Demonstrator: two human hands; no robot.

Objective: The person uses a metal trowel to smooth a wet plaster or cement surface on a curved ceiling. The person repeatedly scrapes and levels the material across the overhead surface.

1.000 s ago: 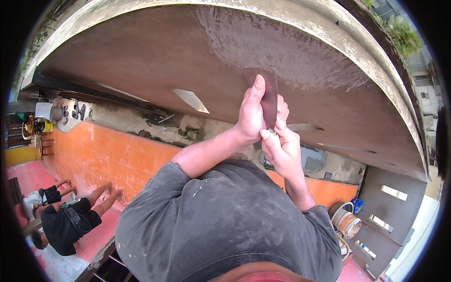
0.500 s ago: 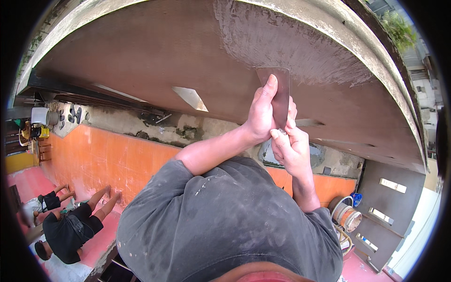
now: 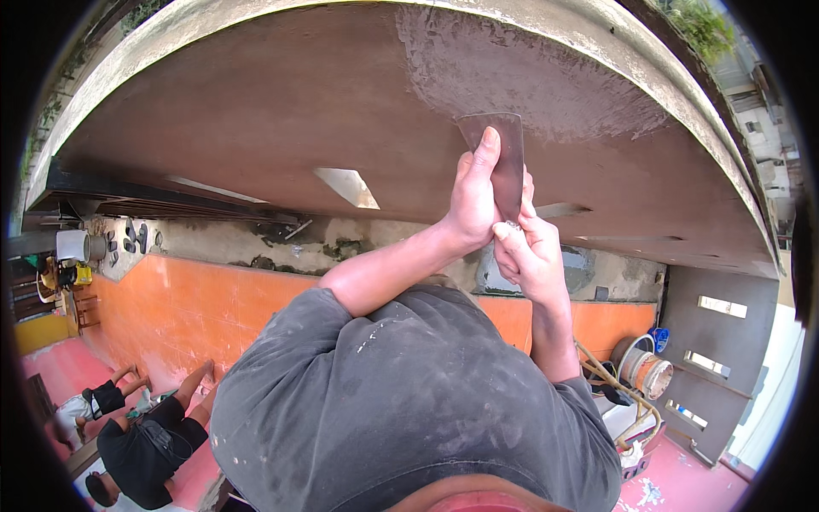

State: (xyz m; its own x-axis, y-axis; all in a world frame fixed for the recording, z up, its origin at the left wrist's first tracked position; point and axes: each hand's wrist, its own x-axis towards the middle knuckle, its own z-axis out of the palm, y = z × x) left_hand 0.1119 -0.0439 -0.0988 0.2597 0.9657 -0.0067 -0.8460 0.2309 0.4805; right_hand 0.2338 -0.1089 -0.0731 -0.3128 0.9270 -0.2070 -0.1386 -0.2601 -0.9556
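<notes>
My left hand [image 3: 474,200] is closed around a flat, dark metal scraper [image 3: 510,166], thumb laid along its face and broad edge upward. Below its lower end, my right hand [image 3: 531,258] is closed, fingertips pinched beside a small whitish bit [image 3: 513,227]. What exactly these fingers hold is hidden. Beyond the scraper's broad edge rises a brown wall [image 3: 256,111]. A greyish, streaky coated patch [image 3: 529,81] covers its upper middle, close to the scraper's edge; whether they touch, I cannot tell.
A pale ledge [image 3: 281,10] tops the wall, which has slot openings such as this one [image 3: 348,188]. Below lies an orange surface [image 3: 213,294]. Two people are at lower left, one in black [image 3: 149,448]. A bucket [image 3: 650,374] and a tan metal frame [image 3: 627,394] stand at right.
The scraper and both hands have shifted slightly upward in view, with the grip unchanged. My view has turned a little, so more of the tan frame at lower right shows.
</notes>
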